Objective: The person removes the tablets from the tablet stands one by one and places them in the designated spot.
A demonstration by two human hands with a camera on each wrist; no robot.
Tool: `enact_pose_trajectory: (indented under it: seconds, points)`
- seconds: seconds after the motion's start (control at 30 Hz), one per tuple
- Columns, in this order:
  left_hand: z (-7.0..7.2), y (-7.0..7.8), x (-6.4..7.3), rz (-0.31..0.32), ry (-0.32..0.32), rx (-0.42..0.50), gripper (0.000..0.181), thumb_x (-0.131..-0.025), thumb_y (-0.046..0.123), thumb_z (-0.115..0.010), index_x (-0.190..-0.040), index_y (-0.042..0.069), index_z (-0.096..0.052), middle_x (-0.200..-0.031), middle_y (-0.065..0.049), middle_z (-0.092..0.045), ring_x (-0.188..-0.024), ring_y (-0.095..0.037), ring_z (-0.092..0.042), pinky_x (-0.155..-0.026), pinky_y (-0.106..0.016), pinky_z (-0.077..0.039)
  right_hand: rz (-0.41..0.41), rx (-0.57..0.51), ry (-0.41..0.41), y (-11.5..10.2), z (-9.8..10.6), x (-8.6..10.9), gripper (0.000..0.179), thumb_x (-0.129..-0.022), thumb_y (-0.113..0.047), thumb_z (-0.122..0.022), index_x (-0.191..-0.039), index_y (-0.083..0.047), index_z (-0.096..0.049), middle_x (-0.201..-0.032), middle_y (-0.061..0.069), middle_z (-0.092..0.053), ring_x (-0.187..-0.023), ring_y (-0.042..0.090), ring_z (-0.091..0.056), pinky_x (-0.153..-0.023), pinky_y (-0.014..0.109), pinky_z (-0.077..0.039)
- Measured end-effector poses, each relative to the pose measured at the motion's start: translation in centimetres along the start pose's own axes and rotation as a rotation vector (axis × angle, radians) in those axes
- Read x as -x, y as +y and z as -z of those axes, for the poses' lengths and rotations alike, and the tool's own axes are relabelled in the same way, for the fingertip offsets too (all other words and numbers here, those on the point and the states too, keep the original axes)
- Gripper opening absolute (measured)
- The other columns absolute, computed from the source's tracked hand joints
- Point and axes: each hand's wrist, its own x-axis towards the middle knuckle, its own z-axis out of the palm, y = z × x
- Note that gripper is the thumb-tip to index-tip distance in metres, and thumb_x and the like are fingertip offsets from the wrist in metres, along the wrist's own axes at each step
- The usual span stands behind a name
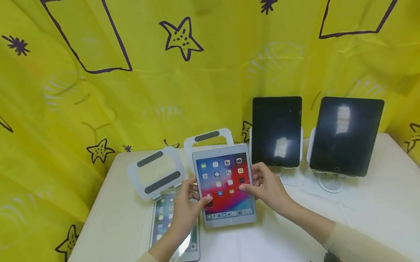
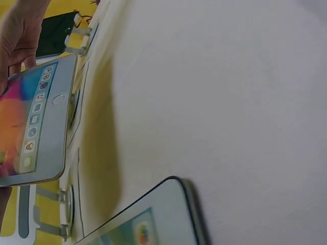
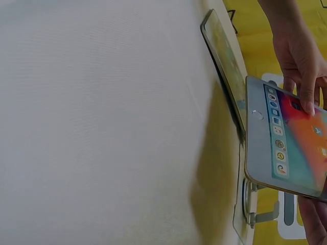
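Note:
Both hands hold a white tablet (image 1: pixel 229 220) upright, its lit screen showing app icons over a red and blue background. The left hand (image 1: pixel 187 201) grips its left edge, thumb on the screen side and fingers behind. On the opposite edge the right hand (image 1: pixel 268 187) grips it the same way. In the right wrist view, a shadow lies on the table below the raised tablet (image 3: pixel 255 138). Directly behind it stands a white tablet stand (image 1: pixel 228 135), mostly hidden. A second white tablet (image 1: pixel 191 255) lies flat under the left forearm, screen lit.
Left of the held tablet is another white stand (image 1: pixel 132 177) with grey pads. Two dark tablets, one nearer the middle (image 1: pixel 278 126) and one at the right (image 1: pixel 349 134), lean on stands. A yellow patterned curtain (image 1: pixel 225 70) hangs behind the white table (image 1: pixel 283 250).

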Motion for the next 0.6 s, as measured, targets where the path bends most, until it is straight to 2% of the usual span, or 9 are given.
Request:
enact_pose_trajectory:
  seconds: [0.17, 0.43, 0.6]
  points:
    - [-0.2, -0.4, 0.9, 0.022, -0.031, -0.001, 0.054, -0.077, 0.008, -0.077, -0.124, 0.006, -0.050, -0.093, -0.007, -0.059, -0.079, -0.017, -0.057, -0.061, -0.020, -0.053, -0.053, -0.006, -0.010, 0.6, 0.0, 0.9, 0.048, -0.078, -0.019, -0.078, -0.112, -0.006, -0.047, -0.090, 0.010, -0.054, -0.074, 0.018, -0.055, -0.059, 0.029, -0.055]
    - [-0.2, -0.8, 2.7, 0.149, -0.115, 0.078, 0.060, -0.079, 0.010, -0.076, -0.130, 0.003, -0.045, -0.098, -0.009, -0.052, -0.080, -0.016, -0.054, -0.062, -0.018, -0.051, -0.134, -0.029, -0.031, 1.1, 0.0, 2.7, 0.048, -0.076, -0.017, -0.080, -0.111, -0.005, -0.048, -0.084, 0.008, -0.057, -0.067, 0.016, -0.059, -0.058, 0.033, -0.056]
    - [-0.2, -0.9, 3.3, 0.155, -0.154, 0.101, 0.060, -0.078, 0.007, -0.076, -0.129, -0.003, -0.044, -0.096, -0.010, -0.052, -0.075, -0.016, -0.054, -0.060, -0.019, -0.051, -0.187, -0.013, -0.034, 1.3, -0.2, 3.5, 0.050, -0.074, -0.017, -0.081, -0.110, -0.004, -0.049, -0.081, 0.007, -0.057, -0.065, 0.015, -0.059, -0.057, 0.034, -0.056]
